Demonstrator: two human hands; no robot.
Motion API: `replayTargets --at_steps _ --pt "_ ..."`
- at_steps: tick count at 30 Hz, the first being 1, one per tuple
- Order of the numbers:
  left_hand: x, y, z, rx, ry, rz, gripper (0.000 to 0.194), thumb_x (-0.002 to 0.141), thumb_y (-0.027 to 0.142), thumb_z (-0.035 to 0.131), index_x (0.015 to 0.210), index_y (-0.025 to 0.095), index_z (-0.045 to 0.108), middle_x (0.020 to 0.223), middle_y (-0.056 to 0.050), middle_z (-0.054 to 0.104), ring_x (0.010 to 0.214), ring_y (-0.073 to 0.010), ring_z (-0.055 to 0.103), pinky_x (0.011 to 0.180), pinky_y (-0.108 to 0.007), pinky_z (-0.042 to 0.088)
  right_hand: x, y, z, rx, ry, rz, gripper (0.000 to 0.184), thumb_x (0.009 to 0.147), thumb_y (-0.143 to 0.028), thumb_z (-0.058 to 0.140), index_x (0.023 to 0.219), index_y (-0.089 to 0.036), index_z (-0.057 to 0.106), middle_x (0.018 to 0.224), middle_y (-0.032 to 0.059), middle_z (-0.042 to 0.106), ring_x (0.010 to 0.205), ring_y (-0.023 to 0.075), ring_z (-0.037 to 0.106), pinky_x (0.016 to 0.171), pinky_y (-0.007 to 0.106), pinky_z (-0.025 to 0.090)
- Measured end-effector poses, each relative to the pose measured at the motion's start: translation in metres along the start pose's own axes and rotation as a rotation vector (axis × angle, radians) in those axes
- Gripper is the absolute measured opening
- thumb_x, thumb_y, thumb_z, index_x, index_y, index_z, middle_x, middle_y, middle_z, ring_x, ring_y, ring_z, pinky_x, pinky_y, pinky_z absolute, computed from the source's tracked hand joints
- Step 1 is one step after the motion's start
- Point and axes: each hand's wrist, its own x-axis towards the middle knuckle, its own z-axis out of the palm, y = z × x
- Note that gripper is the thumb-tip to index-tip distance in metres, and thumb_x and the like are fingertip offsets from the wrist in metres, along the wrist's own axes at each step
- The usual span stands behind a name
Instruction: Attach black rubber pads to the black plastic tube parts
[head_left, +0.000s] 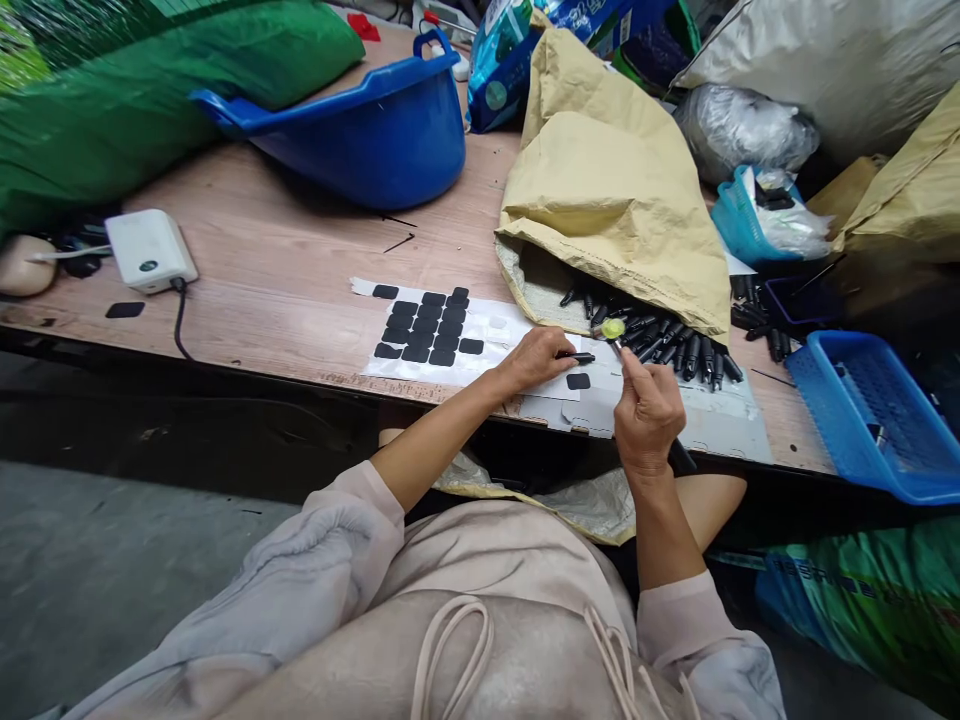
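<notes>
No text reads for certain. Green bag (862, 600), lower right: row of dark letters along the upper part, warped and blurred, can't make out the word. Blue package (510, 70), top middle: pale print and a white label, both too small to read. White box (146, 245), left: dark round mark, details unclear.

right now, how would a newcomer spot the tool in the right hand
Find the tan sack on the table. Black pieces lie at its mouth; beside them the right hand grips the tool. Its yellow-green end sets it apart from those pieces.
</notes>
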Motion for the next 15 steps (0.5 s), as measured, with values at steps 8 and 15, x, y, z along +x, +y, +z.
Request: replayTargets --at_steps 8,15 --pt "0.001 -0.002 -0.001 -0.036 0.021 0.024 0.018 0.088 0.025 0.070 0.098 0.019 0.084 0.091 -0.007 0.075 0.088 -0.0187 0.066 0.083 -0.027 0.049 0.002 0.000 -0.004 -0.019 -0.040 0.012 0.033 0.103 -0.024 0.051 0.116 -0.028 0.080 0.083 0.0037 0.062 0.080 0.0153 0.056 0.072 0.026 0.040" --pt "0.006 -0.009 0.005 0.001 0.058 0.104 0.015 0.085 0.024 0.072 0.092 0.019 0.085 0.086 -0.006 0.074 0.084 -0.0182 0.066 0.077 -0.027 0.049 -0.001 0.001 0.000 -0.051 -0.045 0.002 0.036 0.102 -0.018 0.049 0.116 -0.028 0.081 0.082 0.0039 0.062 0.080 0.0151 0.056 0.073 0.025 0.040"
